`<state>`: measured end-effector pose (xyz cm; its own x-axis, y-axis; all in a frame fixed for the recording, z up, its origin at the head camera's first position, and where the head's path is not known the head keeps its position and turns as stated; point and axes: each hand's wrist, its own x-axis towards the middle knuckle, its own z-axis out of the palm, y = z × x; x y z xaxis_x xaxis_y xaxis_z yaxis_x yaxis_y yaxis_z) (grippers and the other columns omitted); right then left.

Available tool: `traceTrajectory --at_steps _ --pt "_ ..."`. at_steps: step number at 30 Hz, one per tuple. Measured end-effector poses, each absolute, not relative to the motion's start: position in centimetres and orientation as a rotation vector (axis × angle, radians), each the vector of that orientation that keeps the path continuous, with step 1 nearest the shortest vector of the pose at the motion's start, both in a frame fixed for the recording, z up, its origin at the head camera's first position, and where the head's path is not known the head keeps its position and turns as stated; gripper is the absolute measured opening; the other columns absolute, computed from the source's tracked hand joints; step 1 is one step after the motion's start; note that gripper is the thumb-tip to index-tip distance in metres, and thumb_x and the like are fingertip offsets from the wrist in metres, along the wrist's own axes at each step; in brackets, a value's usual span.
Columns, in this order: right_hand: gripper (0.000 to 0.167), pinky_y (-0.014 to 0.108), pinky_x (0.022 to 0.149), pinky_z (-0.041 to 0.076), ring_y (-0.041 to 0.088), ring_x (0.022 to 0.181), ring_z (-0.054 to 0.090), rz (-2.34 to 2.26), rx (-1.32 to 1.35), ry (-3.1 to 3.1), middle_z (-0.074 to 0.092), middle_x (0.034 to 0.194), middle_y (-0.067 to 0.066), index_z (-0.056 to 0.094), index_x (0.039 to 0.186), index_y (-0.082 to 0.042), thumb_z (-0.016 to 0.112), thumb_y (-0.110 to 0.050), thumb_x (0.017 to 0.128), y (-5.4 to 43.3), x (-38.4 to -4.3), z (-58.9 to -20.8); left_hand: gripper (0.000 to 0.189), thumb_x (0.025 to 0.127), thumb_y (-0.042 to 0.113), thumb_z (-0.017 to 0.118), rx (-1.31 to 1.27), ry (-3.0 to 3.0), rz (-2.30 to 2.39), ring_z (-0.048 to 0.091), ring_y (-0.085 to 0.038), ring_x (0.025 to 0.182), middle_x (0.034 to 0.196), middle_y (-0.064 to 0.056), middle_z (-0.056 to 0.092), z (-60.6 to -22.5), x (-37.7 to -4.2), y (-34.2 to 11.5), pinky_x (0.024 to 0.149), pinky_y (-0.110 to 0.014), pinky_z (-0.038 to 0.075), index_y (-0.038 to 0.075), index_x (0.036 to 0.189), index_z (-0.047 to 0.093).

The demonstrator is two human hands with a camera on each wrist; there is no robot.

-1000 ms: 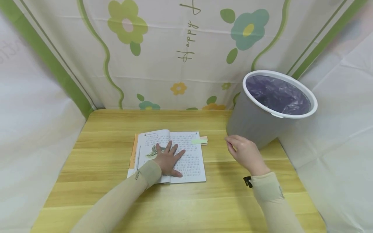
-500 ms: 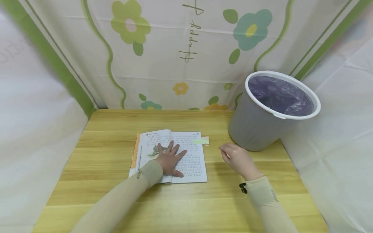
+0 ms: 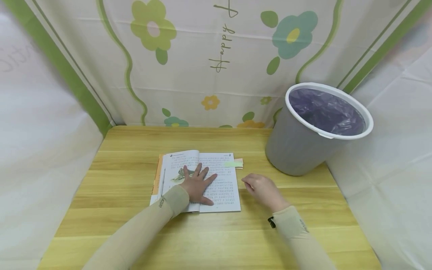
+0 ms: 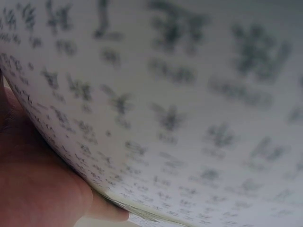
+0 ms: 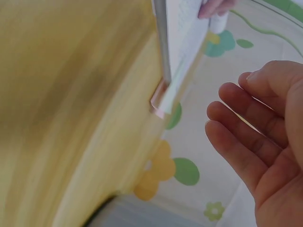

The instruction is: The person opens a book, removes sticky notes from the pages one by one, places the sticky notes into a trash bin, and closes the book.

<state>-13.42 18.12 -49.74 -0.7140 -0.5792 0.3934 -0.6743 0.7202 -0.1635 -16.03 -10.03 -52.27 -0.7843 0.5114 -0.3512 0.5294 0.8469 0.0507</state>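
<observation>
An open book (image 3: pixel 224 193) with printed text and a plant picture lies on the wooden table. My left hand (image 3: pixel 197 188) is spread across its middle, fingers straight and pressing the pages. Close up in the left wrist view, a curved page (image 4: pixel 165 118) fills most of the frame beside that hand (image 4: pixel 42 194). Green and pinkish sticky tabs (image 3: pixel 234 164) stick out from the book's right edge. Just right of the book is my right hand (image 3: pixel 263 190), its fingers loosely bent. In the right wrist view this hand (image 5: pixel 265 127) shows nothing between thumb and fingers.
A grey trash bin (image 3: pixel 297 150) with a white rim and purple liner stands at the table's back right corner. Flower-printed cloth (image 3: pixel 189 75) hangs behind the table (image 3: pixel 202 243), and pale cloth hangs at both sides.
My right hand has moved left and toward me, from beside the trash bin to near the book's right edge. The left hand has stayed on the book. The head view has shifted slightly.
</observation>
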Motion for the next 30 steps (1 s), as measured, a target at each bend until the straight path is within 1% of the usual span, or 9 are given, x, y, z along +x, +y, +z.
traceTrajectory --at_steps 7,13,16,19,23,25,30 --pt "0.015 0.032 0.076 0.058 0.021 0.087 0.07 0.422 0.966 -2.703 0.073 0.095 0.006 0.076 0.099 -0.002 0.073 0.001 0.085 17.7 -14.1 -51.0 0.11 0.071 0.086 0.055 0.778 2.673 -0.059 -0.006 -0.04 0.149 0.165 -0.01 0.009 -52.3 -16.2 -10.0 0.1 -0.082 -0.001 0.035 0.16 0.015" --pt "0.017 0.035 0.079 0.058 0.024 0.093 0.07 0.372 0.929 -2.772 0.073 0.101 0.008 0.076 0.103 -0.003 0.071 -0.001 0.087 17.8 -15.2 -51.9 0.11 0.071 0.085 0.057 0.771 2.667 -0.038 -0.005 -0.041 0.149 0.165 -0.011 0.009 -52.2 -16.1 -10.1 0.1 -0.082 -0.002 0.034 0.16 0.016" --pt "0.017 0.035 0.078 0.058 0.024 0.094 0.07 0.34 0.906 -2.778 0.072 0.102 0.008 0.076 0.104 -0.004 0.071 -0.002 0.087 17.9 -15.8 -52.3 0.109 0.072 0.085 0.056 0.776 2.669 -0.043 -0.005 -0.04 0.149 0.165 -0.011 0.01 -52.1 -16.0 -10.1 0.101 -0.082 -0.001 0.034 0.16 0.016" --pt "0.017 0.034 0.074 0.059 0.023 0.09 0.07 0.313 0.917 -2.745 0.072 0.1 0.008 0.076 0.103 -0.004 0.072 -0.002 0.087 18.0 -16.4 -52.7 0.109 0.072 0.085 0.056 0.781 2.68 -0.05 -0.004 -0.041 0.149 0.165 -0.011 0.011 -52.1 -15.9 -10.1 0.101 -0.082 0.0 0.034 0.16 0.017" --pt "0.017 0.035 0.072 0.059 0.024 0.088 0.07 0.289 0.929 -2.725 0.071 0.102 0.009 0.076 0.105 -0.003 0.072 -0.002 0.088 18.2 -17.3 -52.9 0.109 0.072 0.085 0.056 0.782 2.679 -0.051 -0.004 -0.041 0.149 0.165 -0.011 0.011 -52.2 -15.9 -10.1 0.101 -0.082 0.0 0.034 0.16 0.017" --pt "0.019 0.036 0.074 0.059 0.026 0.092 0.07 0.281 0.911 -2.735 0.071 0.107 0.01 0.075 0.108 -0.003 0.072 -0.003 0.088 18.3 -17.7 -52.9 0.109 0.072 0.085 0.056 0.781 2.675 -0.051 -0.004 -0.041 0.149 0.165 -0.011 0.01 -52.2 -15.9 -10.0 0.101 -0.082 0.0 0.034 0.16 0.016" --pt "0.021 0.036 0.078 0.058 0.026 0.097 0.069 0.251 0.882 -2.748 0.07 0.111 0.01 0.075 0.109 -0.004 0.071 -0.004 0.089 18.4 -18.8 -52.8 0.109 0.072 0.085 0.055 0.779 2.675 -0.057 -0.005 -0.04 0.149 0.165 -0.01 0.01 -52.2 -15.9 -10.0 0.101 -0.081 0.0 0.034 0.16 0.016"
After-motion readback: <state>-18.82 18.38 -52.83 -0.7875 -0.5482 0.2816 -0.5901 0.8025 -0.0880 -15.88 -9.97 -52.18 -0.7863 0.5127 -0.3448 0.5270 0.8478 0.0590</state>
